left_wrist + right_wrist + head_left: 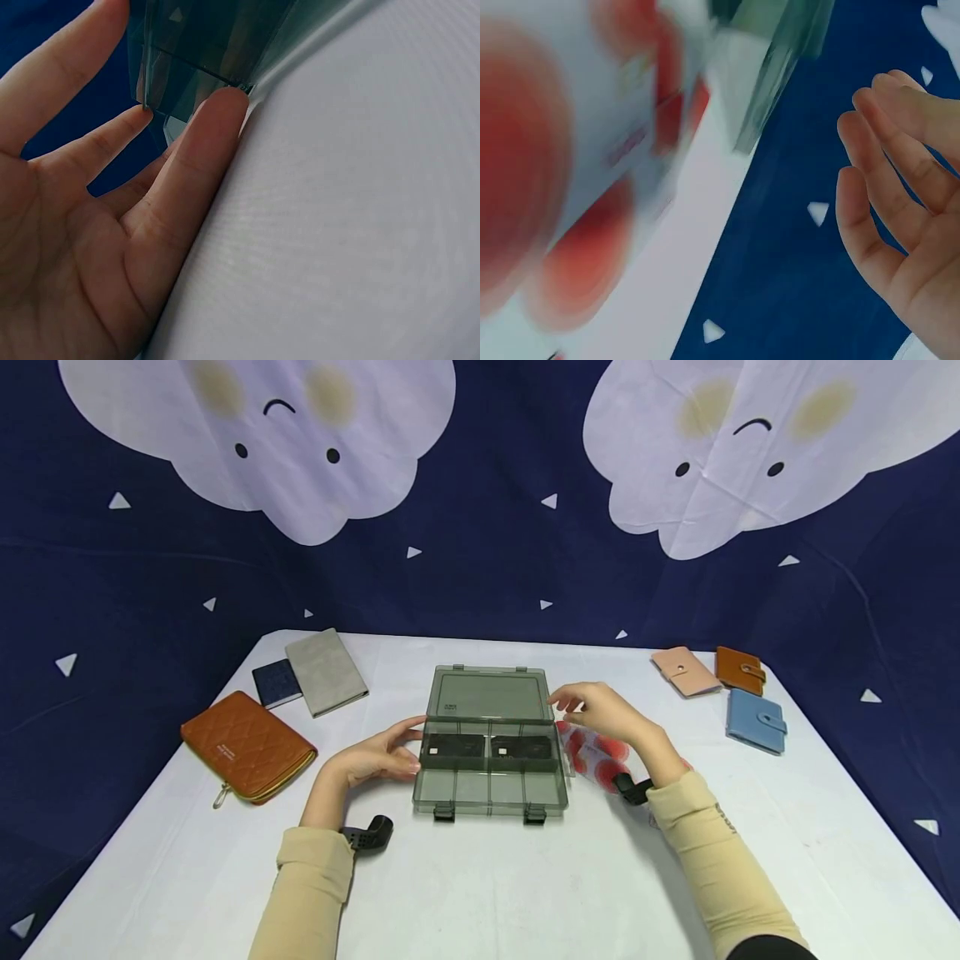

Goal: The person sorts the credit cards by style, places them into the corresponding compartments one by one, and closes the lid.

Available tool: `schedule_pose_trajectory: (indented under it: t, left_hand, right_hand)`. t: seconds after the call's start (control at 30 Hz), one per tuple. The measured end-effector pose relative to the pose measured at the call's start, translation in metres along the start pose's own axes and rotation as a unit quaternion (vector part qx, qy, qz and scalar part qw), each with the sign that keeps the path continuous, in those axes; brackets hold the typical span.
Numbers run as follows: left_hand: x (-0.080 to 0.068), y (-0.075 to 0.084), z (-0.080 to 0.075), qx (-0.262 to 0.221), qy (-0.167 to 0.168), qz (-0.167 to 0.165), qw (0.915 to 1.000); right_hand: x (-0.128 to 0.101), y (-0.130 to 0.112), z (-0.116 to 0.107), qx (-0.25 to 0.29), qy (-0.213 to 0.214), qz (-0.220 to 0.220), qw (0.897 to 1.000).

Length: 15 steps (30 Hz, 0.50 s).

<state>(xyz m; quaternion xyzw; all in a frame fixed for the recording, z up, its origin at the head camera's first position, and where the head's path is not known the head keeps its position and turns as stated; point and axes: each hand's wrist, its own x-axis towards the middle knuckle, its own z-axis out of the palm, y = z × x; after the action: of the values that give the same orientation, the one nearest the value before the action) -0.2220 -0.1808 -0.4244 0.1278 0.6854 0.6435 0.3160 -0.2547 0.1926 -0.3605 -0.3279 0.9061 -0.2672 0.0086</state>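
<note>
Open table (pixel 480 893) fills the lower frame; wallets (pixel 753 720) at right and a quilted pouch (pixel 247 746) at left flank the central box (pixel 489 743).

Staged recording setup: white table (pixel 480 893) against hung cloud-print backdrop (pixel 480 527), wallets laid out.

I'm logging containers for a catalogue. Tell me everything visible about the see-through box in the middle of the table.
The box looks like smoky grey-green clear plastic, rectangular and shallow, with its hinged lid standing open at the back. Dividers split it into compartments; two back ones each hold a dark card-like item, while the front row looks empty. Two dark latches sit on the front edge. It rests flat on the white table. The left hand touches its left side with straight fingers; the right hand hovers by the lid's right corner, contact unclear.
</note>
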Motion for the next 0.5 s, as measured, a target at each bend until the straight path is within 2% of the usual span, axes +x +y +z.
schedule_pose_trajectory:
  t: [0.17,0.23,0.3,0.37,0.5]
  left_hand:
    - [0.0,0.0,0.0,0.001,-0.001,-0.001,1.0]
    - [0.0,0.0,0.0,0.001,-0.001,-0.002,1.0]
    - [0.0,0.0,0.0,0.002,-0.002,-0.003,1.0]
    - [0.0,-0.001,-0.001,0.003,-0.003,-0.003,1.0]
    - [0.0,-0.001,-0.001,0.004,-0.002,-0.001,1.0]
  right_hand:
    - [-0.015,0.02,-0.003,-0.003,-0.003,0.021,1.0]
    - [-0.02,0.026,-0.005,-0.008,-0.013,0.047,0.999]
    - [-0.025,0.03,-0.008,-0.015,-0.032,0.091,0.995]
    - [-0.029,0.033,-0.01,-0.021,-0.058,0.149,0.987]
    - [-0.034,0.036,-0.013,-0.014,-0.116,0.248,0.962]
